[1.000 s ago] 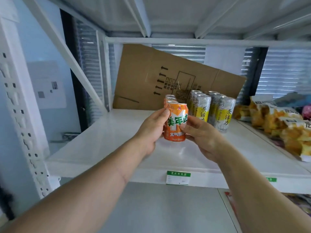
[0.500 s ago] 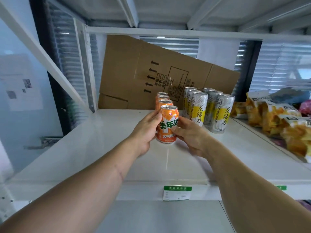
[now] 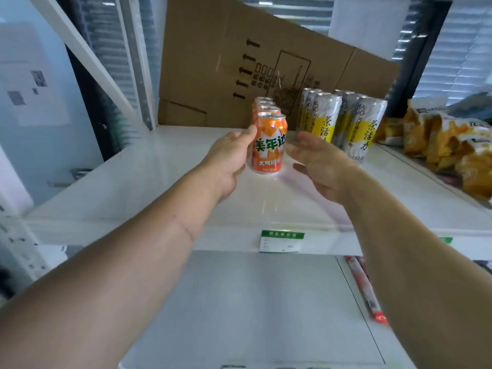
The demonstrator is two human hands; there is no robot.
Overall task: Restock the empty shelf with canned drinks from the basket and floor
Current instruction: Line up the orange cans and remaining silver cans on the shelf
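A: Left side of the shelf (image 3: 149, 182)?
B: Bare white board. Left hand (image 3: 229, 158), fingers spread loose, thumb touching the front orange can (image 3: 269, 143); no clasp.

A: Middle?
B: Orange cans, one upright row running back toward the cardboard (image 3: 226, 62).

A: Right?
B: Right hand (image 3: 316, 158) released, just beside the can. Then tall silver cans (image 3: 343, 121), then snack bags (image 3: 447, 145).

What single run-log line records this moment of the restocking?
stage: placing | front orange drink can upright on white shelf, heading orange row | left hand touching can | right hand open, off can
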